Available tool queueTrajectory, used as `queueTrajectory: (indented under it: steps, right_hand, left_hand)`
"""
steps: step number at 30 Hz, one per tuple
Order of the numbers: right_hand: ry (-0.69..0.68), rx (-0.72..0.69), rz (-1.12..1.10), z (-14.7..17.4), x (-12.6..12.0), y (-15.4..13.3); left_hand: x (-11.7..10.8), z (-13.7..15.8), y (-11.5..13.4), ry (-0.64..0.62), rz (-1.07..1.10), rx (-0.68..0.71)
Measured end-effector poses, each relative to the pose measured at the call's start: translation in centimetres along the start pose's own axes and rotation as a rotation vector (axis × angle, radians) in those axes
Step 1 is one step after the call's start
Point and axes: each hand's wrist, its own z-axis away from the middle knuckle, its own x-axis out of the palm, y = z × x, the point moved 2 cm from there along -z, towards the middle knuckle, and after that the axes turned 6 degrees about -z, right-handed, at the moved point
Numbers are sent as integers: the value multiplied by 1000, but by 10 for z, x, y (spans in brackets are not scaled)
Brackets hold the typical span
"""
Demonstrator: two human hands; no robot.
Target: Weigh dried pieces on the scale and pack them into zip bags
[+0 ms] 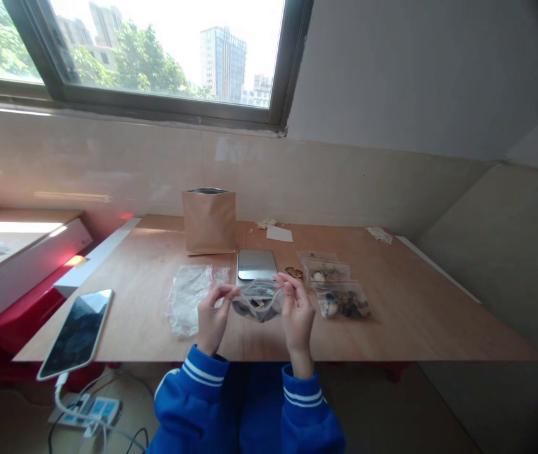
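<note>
Between my two hands hangs a clear plastic zip bag (260, 310), its mouth spread apart and dark pieces inside. My left hand (213, 315) pinches the left edge of the mouth, and my right hand (297, 312) pinches the right edge. Just behind the bag lies a flat scale (257, 263) with a shiny metal plate, its front part partly hidden by the bag. A stack of empty-looking clear bags (188, 299) lies left of my left hand. To the right of my right hand are filled zip bags (344, 302) with dark and pale pieces.
A brown paper pouch (210, 224) stands upright at the back, open at the top. Some brown slices (293, 273) and a white card (279, 234) lie near the scale. A phone or tablet (77, 334) with a cable overhangs the left front edge. A power strip (92, 410) sits below.
</note>
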Motion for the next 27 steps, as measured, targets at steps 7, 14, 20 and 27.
queueTrajectory:
  steps: [7,14,20,27]
  right_hand:
    - [146,86,-143,-14,-29,24]
    - [-170,168,-96,4,5,65]
    - [-139,218,-162,12,11,65]
    - [84,231,-130,16,4,80]
  left_hand:
    - [-15,-8,-8,109,149,-165]
    - [2,-2,-37,62,235,-213]
    - [1,2,-64,213,238,-211]
    - [13,2,-70,11,380,-303]
